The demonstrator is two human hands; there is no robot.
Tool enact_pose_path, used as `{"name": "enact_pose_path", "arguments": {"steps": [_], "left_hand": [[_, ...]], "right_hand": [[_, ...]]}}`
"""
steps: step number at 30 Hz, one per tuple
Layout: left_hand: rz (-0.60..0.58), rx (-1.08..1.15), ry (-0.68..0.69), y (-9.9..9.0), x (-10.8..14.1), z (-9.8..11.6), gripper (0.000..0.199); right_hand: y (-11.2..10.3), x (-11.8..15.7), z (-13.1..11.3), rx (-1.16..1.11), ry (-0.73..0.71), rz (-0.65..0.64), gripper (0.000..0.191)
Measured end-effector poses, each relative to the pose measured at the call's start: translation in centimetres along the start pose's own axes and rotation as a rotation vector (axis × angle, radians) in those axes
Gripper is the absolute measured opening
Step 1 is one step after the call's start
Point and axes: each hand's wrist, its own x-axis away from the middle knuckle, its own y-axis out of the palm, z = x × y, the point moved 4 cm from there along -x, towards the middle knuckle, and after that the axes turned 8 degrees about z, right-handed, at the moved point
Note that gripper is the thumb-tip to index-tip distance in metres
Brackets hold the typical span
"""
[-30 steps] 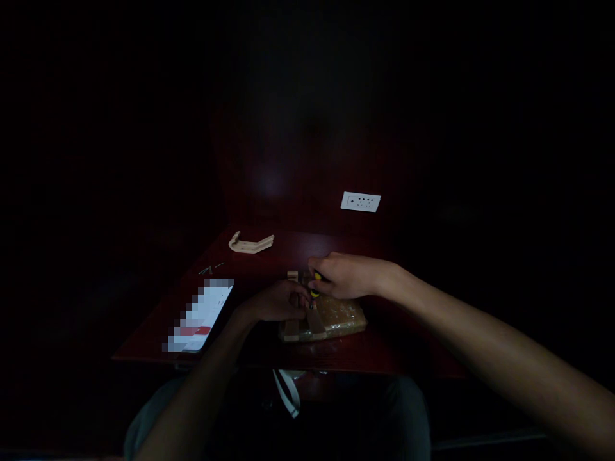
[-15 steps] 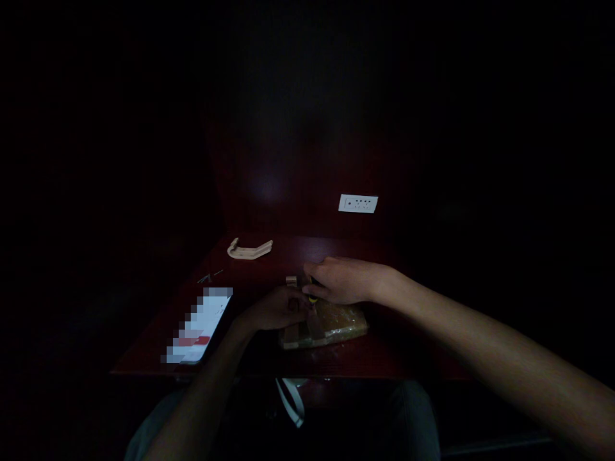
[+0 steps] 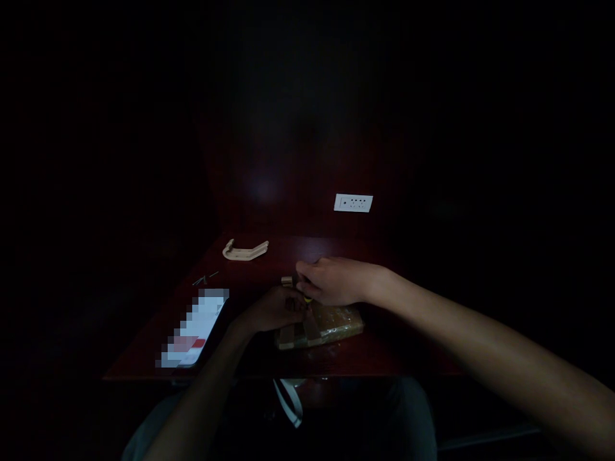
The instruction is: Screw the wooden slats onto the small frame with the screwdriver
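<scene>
My right hand is closed round a small tool, of which a yellow part shows below the fingers. My left hand is bent with its fingers together, just below and left of the right one, over a taped, shiny packet on the dark red table. What the left fingers pinch is too dark to make out. A tan piece sticks out just beyond the left hand.
A curved beige part lies at the back left of the table. Thin screws are left of it, nearer me. A lit phone rests at the left. On the back panel is a white socket. A white strap hangs below the table edge.
The whole view has shifted slightly, so things sit a little further left. Both hands stay over the packet, the right fingers turned slightly.
</scene>
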Motion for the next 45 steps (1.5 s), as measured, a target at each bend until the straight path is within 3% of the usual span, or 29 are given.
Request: {"name": "enact_pose_path", "arguments": {"steps": [5, 11, 14, 18, 25, 28, 33, 37, 45], "left_hand": [[-0.015, 0.015, -0.013, -0.1, -0.1, 0.0, 0.028], [-0.025, -0.016, -0.015, 0.0, 0.0, 0.0, 0.026], [-0.016, -0.022, -0.010, -0.3, 0.2, 0.4, 0.026], [-0.121, 0.008, 0.003, -0.3, 0.5, 0.8, 0.025], [-0.073, -0.058, -0.017, -0.3, 0.4, 0.9, 0.026], [-0.071, -0.067, 0.009, -0.3, 0.4, 1.2, 0.026], [-0.068, -0.035, 0.021, -0.2, 0.4, 1.3, 0.023], [-0.058, -0.014, 0.041, -0.2, 0.4, 0.9, 0.020], [-0.062, -0.001, 0.009, -0.1, 0.5, 1.1, 0.019]], "right_hand": [[-0.2, 0.1, 0.0, -0.037, -0.027, -0.005, 0.027], [-0.1, 0.1, 0.6, -0.007, -0.001, -0.007, 0.040], [-0.4, 0.1, 0.2, -0.053, 0.007, -0.034, 0.037], [-0.6, 0.0, -0.3, -0.064, -0.063, 0.030, 0.030], [0.1, 0.0, 0.3, -0.003, -0.032, 0.021, 0.048], [0.0, 0.2, 0.2, -0.039, -0.023, -0.010, 0.041], [-0.2, 0.5, 0.2, -0.066, -0.129, 0.053, 0.021], [0.2, 0.6, 0.5, -0.060, -0.163, 0.049, 0.021], [-0.3, 0.7, 0.4, -0.052, -0.088, -0.035, 0.021]]}}
